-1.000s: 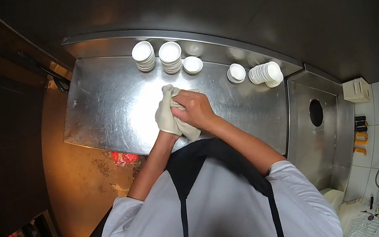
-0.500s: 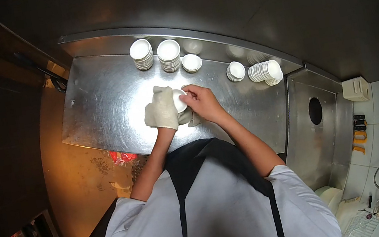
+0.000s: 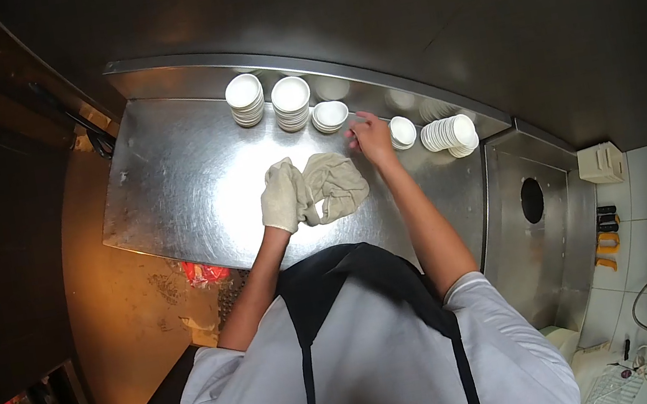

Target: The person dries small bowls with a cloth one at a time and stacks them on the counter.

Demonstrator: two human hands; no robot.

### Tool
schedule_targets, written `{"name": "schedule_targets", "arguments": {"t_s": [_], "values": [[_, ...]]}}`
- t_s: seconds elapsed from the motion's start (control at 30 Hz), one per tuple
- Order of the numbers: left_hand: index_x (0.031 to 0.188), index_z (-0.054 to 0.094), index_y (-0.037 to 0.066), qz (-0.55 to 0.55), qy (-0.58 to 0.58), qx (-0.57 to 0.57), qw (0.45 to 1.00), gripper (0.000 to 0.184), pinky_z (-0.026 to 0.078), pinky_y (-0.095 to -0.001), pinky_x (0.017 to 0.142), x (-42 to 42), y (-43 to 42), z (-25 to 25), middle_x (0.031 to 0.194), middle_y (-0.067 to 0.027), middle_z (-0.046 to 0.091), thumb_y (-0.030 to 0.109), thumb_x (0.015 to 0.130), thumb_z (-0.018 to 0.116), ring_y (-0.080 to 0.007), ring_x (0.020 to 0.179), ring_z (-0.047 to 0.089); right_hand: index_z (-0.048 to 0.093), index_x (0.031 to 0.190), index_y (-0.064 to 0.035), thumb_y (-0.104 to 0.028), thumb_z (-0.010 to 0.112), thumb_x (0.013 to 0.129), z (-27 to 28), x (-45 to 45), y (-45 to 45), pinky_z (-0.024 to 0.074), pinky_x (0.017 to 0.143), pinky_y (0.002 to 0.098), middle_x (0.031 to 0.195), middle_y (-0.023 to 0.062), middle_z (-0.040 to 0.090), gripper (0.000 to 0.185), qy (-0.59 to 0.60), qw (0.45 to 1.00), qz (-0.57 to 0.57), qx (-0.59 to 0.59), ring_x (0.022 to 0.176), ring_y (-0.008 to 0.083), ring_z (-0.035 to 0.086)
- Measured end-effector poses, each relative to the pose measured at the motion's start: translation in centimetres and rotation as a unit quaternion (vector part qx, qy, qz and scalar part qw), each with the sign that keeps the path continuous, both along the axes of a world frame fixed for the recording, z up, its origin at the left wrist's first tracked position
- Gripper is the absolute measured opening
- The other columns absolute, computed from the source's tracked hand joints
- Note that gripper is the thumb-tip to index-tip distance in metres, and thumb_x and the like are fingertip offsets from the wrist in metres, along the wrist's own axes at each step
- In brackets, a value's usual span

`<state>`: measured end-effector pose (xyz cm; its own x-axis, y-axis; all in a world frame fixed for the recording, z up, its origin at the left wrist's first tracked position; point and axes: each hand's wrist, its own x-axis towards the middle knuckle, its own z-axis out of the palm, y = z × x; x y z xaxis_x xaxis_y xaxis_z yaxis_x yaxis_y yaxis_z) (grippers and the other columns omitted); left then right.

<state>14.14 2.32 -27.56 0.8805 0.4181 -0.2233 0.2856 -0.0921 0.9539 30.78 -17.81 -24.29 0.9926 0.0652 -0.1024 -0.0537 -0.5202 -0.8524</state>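
My left hand [image 3: 281, 198] is covered by a beige cloth [image 3: 336, 186], whose rest lies bunched on the steel counter to its right. The fingers under it are hidden, but the hand appears to grip the fabric. My right hand [image 3: 372, 142] is open and empty above the counter, fingers apart and slightly blurred. It hovers between a short stack of small white bowls [image 3: 329, 115] and another short bowl stack [image 3: 403, 132]. The top bowl of the left one of these sits slightly tilted.
Two taller bowl stacks [image 3: 246, 100] [image 3: 292, 103] stand upright along the counter's back edge. A leaning bowl stack [image 3: 448, 135] is at the right end. Beyond it lies a steel basin section [image 3: 514, 231] with a dark round hole [image 3: 532, 200].
My right hand has left the cloth and moved up and right. The white bowl it held in the cloth is gone from there; a bowl now tops the short middle stack, tilted. The cloth has spread rightward.
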Motion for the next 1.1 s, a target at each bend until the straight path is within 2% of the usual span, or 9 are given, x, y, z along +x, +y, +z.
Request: {"name": "schedule_targets", "arguments": {"t_s": [0.13,0.2,0.23,0.37,0.47,0.6,0.77,0.93,1.1], "values": [[0.121,0.067,0.002,0.018,-0.049,-0.102,0.993,0.044,0.056,-0.0343,0.088,-0.4,0.6,-2.1,0.098,-0.0131,0.07,0.039,0.113,0.046,-0.0232,0.094,0.071,0.075,0.12,-0.0019,-0.023,0.08,0.089,3.1,-2.3,-4.1,0.0582,0.075,0.0445,0.095,0.0147,0.077,0.038,-0.307,0.91,-0.015,-0.279,0.079,0.0321,0.074],[0.125,0.067,0.002,0.043,0.015,-0.323,0.945,0.046,0.056,-0.0326,0.09,-0.9,0.8,4.4,0.1,-0.0123,0.069,0.041,0.112,0.047,-0.021,0.095,0.07,0.075,0.12,-0.0035,-0.023,0.081,0.088,3.3,-3.0,-6.3,0.0578,0.079,0.0459,0.096,0.0152,0.077,0.037,-0.279,0.897,-0.01,-0.344,0.085,0.0366,0.074],[0.117,0.068,0.002,0.039,-0.036,-0.216,0.975,0.044,0.057,-0.0298,0.078,-0.7,0.8,3.1,0.1,-0.0088,0.069,0.042,0.113,0.048,-0.0155,0.083,0.069,0.076,0.12,-0.0043,-0.023,0.082,0.088,3.3,-3.0,-7.3,0.0576,0.082,0.0466,0.096,0.0154,0.077,0.037,-0.264,0.889,-0.01,-0.375,0.088,0.0388,0.073],[0.112,0.063,0.007,-0.054,-0.049,-0.308,0.948,0.04,0.055,-0.0302,0.079,-1.2,1.1,5.6,0.103,-0.0035,0.068,0.045,0.112,0.051,-0.0111,0.083,0.065,0.076,0.114,-0.001,-0.021,0.078,0.095,-0.2,-1.5,-11.7,0.0569,0.07,0.0423,0.087,0.0138,0.075,0.028,-0.281,0.918,0.011,-0.278,0.076,0.0326,0.073],[0.114,0.059,0.01,-0.062,-0.096,-0.498,0.86,0.038,0.054,-0.0342,0.091,-1.7,-0.1,7.9,0.115,-0.0035,0.066,0.047,0.112,0.053,-0.0114,0.099,0.062,0.075,0.109,-0.0004,-0.023,0.074,0.102,-1.1,-0.1,-12.8,0.0513,0.057,0.0322,0.079,0.0061,0.071,0.024,-0.06,0.981,-0.154,0.102,0.064,0.0167,0.067],[0.12,0.058,0.01,-0.06,-0.184,-0.448,0.873,0.039,0.052,-0.042,0.104,-0.6,-0.7,-0.5,0.131,-0.0053,0.06,0.048,0.111,0.055,-0.0166,0.12,0.059,0.074,0.103,-0.0037,-0.022,0.072,0.105,3.0,-2.2,-9.7,0.0459,0.052,0.0247,0.074,-0.001,0.064,0.019,-0.03,0.936,-0.235,0.26,0.057,0.0069,0.057],[0.124,0.06,0.008,0.043,-0.117,-0.591,0.797,0.043,0.055,-0.0479,0.103,-1.3,-0.9,8.6,0.129,-0.0086,0.063,0.047,0.107,0.058,-0.0253,0.122,0.062,0.075,0.125,-0.0041,-0.027,0.075,0.102,6.9,-9.2,-1.4,0.0548,0.063,0.0272,0.099,0.0068,0.077,0.033,0.023,0.986,0.055,0.156,0.069,0.0106,0.066],[0.114,0.067,0.007,0.031,-0.162,-0.744,0.647,0.035,0.063,-0.0518,0.088,-1.0,3.2,4.0,0.111,-0.0126,0.071,0.04,0.107,0.056,-0.0288,0.105,0.07,0.07,0.136,-0.0031,-0.028,0.08,0.095,7.0,-10.1,0.5,0.0595,0.077,0.0338,0.122,0.0119,0.075,0.049,-0.19,0.962,0.176,-0.085,0.091,0.0216,0.074],[0.109,0.07,0.005,0.132,-0.191,-0.626,0.745,0.033,0.059,-0.0438,0.099,-3.2,6.8,6.4,0.109,-0.0114,0.073,0.034,0.107,0.055,-0.0279,0.106,0.071,0.074,0.128,-0.0064,-0.028,0.082,0.089,1.3,-11.9,-1.9,0.0593,0.088,0.0422,0.129,0.015,0.072,0.046,-0.255,0.88,0.303,-0.262,0.106,0.034,0.073]]}}
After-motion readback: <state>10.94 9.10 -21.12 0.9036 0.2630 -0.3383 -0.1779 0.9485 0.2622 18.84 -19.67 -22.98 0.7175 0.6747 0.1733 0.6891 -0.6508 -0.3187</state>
